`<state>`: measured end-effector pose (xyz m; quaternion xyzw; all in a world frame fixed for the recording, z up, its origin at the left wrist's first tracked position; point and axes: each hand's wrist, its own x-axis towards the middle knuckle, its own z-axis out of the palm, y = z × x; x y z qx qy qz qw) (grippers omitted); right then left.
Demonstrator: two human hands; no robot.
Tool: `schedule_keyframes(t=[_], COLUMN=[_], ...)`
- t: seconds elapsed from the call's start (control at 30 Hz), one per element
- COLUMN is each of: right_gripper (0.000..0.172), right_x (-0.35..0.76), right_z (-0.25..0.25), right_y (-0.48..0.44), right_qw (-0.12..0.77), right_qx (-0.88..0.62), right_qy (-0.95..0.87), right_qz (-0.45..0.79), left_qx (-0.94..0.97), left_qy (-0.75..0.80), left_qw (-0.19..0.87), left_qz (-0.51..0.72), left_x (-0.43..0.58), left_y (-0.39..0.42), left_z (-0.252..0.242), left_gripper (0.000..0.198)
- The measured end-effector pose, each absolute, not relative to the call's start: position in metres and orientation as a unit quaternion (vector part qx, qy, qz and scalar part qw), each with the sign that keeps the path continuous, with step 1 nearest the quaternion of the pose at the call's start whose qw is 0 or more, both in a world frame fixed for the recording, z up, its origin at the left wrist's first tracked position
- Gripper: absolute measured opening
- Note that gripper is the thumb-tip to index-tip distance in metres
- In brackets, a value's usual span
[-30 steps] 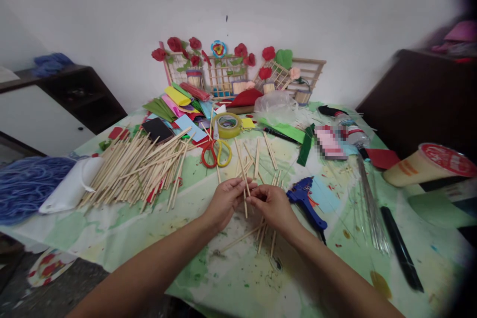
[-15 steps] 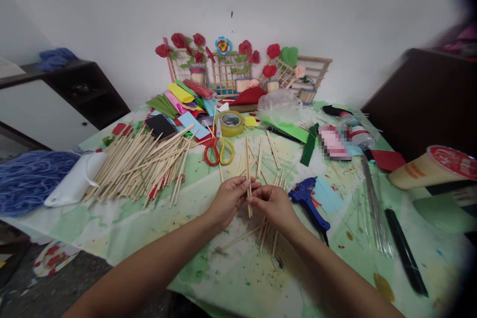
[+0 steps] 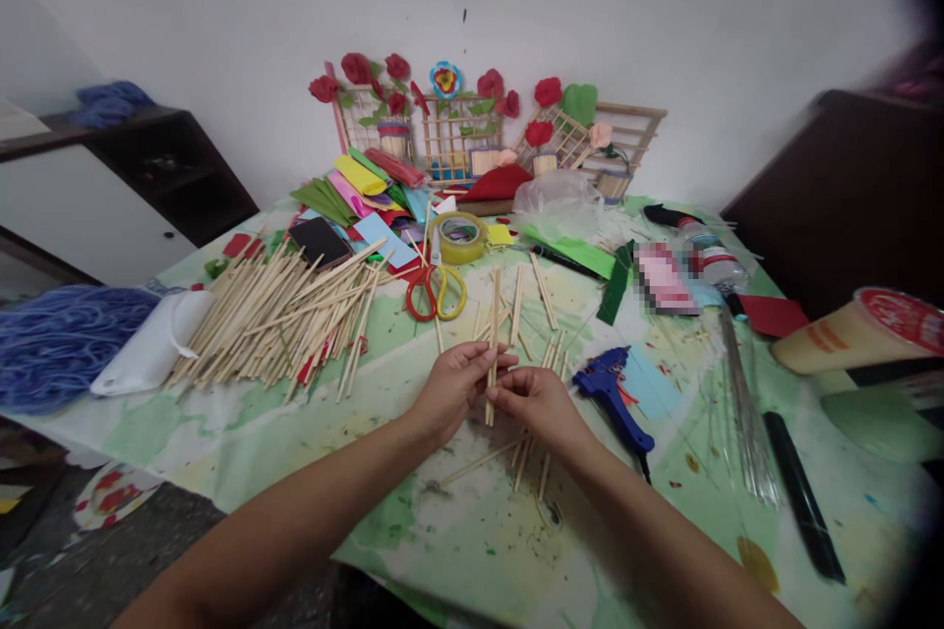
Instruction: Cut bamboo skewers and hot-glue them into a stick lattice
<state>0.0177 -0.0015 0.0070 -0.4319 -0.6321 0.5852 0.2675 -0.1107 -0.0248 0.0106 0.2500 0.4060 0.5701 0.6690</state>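
Both my hands meet over the middle of the paint-stained table (image 3: 472, 531). My left hand (image 3: 451, 393) and my right hand (image 3: 538, 403) pinch the same thin wooden stick (image 3: 493, 334), which points away from me, nearly upright in the picture. Fingers of both hands are closed on it. A few loose sticks (image 3: 527, 457) lie on the table under my right wrist, and more sticks (image 3: 532, 300) lie just beyond my fingers. A large heap of the same sticks (image 3: 280, 319) is spread out at the left.
A blue glue gun (image 3: 612, 398) lies right of my right hand. Red-and-yellow scissors (image 3: 435, 293), a tape roll (image 3: 458, 238), coloured foam sheets (image 3: 354, 192) and stick trellises with red flowers (image 3: 449, 123) are farther back. Wires (image 3: 737, 393), a cup (image 3: 855, 334) and blue yarn (image 3: 51, 344) lie at the sides.
The stick in my hands has turned from slanting left to nearly straight. The camera has shifted slightly, so the table contents appear a little to the right.
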Motion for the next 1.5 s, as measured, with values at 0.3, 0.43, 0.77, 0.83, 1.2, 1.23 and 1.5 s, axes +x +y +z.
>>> schedule_keyframes(t=[0.3, 0.43, 0.77, 0.83, 1.2, 1.23, 1.5], right_gripper=[0.019, 0.020, 0.022, 0.023, 0.025, 0.025, 0.024], right_x=[0.018, 0.017, 0.012, 0.011, 0.010, 0.010, 0.012], right_z=[0.003, 0.006, 0.002, 0.001, -0.003, -0.002, 0.000], right_y=[-0.001, -0.002, -0.009, -0.010, -0.009, -0.009, -0.008], right_qw=[0.265, 0.262, 0.252, 0.252, 0.253, 0.253, 0.258], right_qx=[-0.421, -0.409, -0.395, -0.395, -0.396, -0.397, -0.395], right_qy=[-0.634, -0.632, -0.612, -0.608, -0.600, -0.600, -0.629], right_qz=[0.592, 0.604, 0.637, 0.640, 0.648, 0.647, 0.618], left_qx=[0.260, 0.251, 0.252, 0.250, 0.254, 0.254, 0.259], left_qy=[0.404, 0.392, 0.437, 0.440, 0.429, 0.429, 0.427], left_qw=[0.671, 0.675, 0.634, 0.632, 0.630, 0.630, 0.638], left_qz=[0.565, 0.573, 0.586, 0.586, 0.595, 0.596, 0.587], left_x=[-0.111, -0.113, -0.121, -0.121, -0.119, -0.118, -0.116], left_y=[-0.025, -0.024, -0.018, -0.018, -0.021, -0.021, -0.022], left_z=[0.010, 0.015, 0.020, 0.020, 0.021, 0.021, 0.023], left_gripper=[0.027, 0.027, 0.016, 0.016, 0.020, 0.020, 0.025])
